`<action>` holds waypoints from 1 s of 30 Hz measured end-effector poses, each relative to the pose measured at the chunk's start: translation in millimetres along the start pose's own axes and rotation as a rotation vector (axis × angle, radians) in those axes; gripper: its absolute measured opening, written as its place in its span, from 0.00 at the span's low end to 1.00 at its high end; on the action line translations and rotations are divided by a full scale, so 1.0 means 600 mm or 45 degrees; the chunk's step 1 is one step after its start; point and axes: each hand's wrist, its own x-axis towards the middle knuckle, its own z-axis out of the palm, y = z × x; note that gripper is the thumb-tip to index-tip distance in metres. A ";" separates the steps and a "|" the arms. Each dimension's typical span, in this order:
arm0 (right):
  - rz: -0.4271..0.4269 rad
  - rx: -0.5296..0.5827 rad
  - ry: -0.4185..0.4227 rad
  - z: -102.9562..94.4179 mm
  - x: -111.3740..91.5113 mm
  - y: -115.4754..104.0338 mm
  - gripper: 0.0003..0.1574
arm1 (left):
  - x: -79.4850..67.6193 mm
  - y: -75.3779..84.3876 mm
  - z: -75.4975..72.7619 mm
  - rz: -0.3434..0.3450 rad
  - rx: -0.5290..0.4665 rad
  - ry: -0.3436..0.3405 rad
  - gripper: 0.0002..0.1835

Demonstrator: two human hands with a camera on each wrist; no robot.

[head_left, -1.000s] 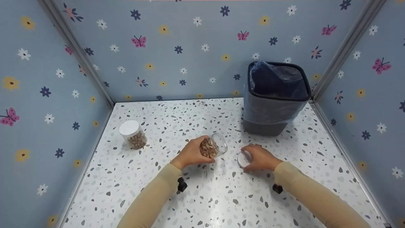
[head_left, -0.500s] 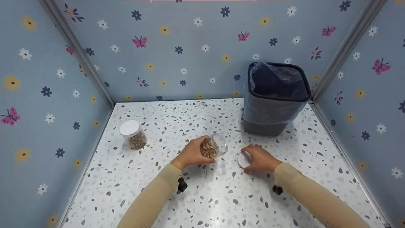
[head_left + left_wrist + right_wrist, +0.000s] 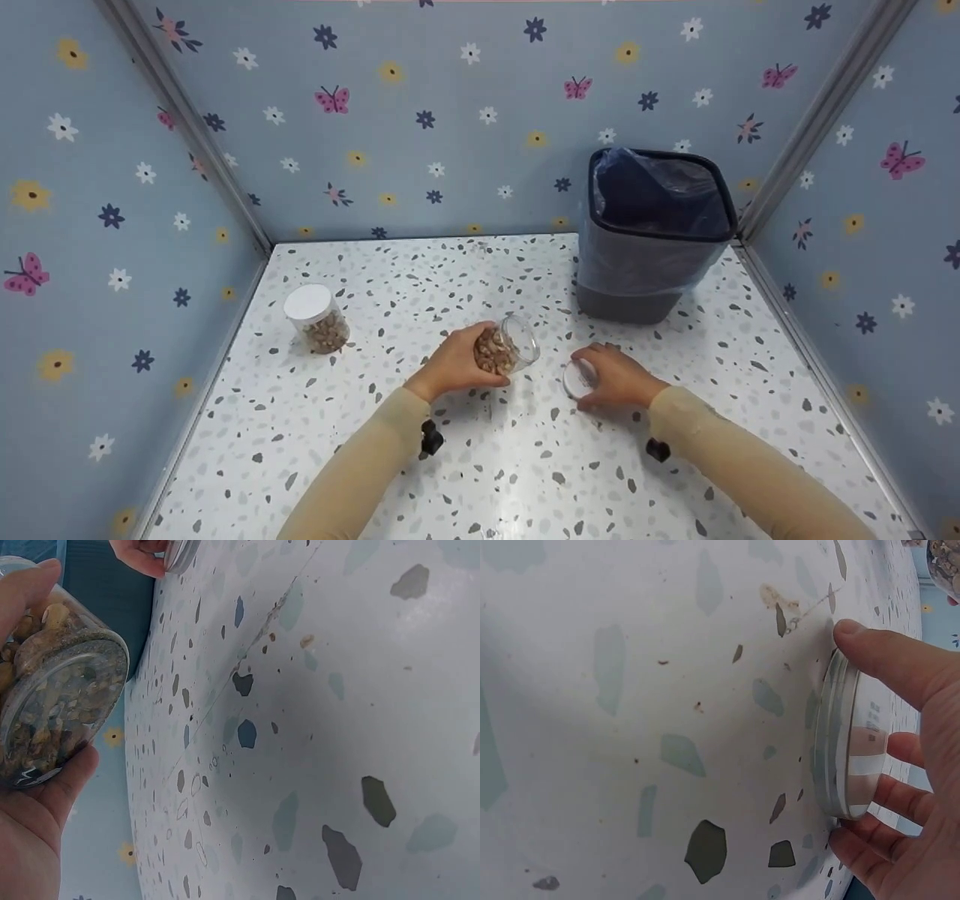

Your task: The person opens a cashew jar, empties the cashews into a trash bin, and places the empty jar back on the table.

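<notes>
My left hand (image 3: pixel 460 363) grips a clear jar (image 3: pixel 67 701) that is tilted over, its uncovered mouth toward the right. Brown, nut-like pieces (image 3: pixel 493 351) partly fill this jar, some lying along its lower side. In the right wrist view a round white lid (image 3: pixel 862 746) sits at the tabletop, with my right hand (image 3: pixel 922 765) gripping its edge between thumb and fingers. The same hand (image 3: pixel 611 376) is a short way right of the jar's mouth in the head view.
A second jar (image 3: pixel 327 331) of brown pieces, capped with a white lid (image 3: pixel 308 303), stands upright at the left. At the back right stands a grey bin (image 3: pixel 634 300) lined with a bluish plastic bag. Flower-patterned walls (image 3: pixel 450 97) enclose the speckled table (image 3: pixel 420 274).
</notes>
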 end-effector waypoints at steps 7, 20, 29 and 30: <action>0.020 0.044 -0.005 -0.008 0.000 -0.004 0.59 | 0.000 0.001 -0.003 0.000 -0.027 -0.005 0.50; -0.066 0.097 0.106 -0.023 0.003 -0.001 0.42 | 0.001 0.002 -0.004 -0.015 -0.004 0.002 0.51; -0.140 0.134 0.211 -0.035 0.003 -0.006 0.29 | 0.003 0.000 -0.003 0.019 -0.023 0.006 0.51; -0.146 0.136 0.222 -0.037 0.004 -0.007 0.28 | 0.002 0.000 -0.003 0.022 -0.026 0.005 0.51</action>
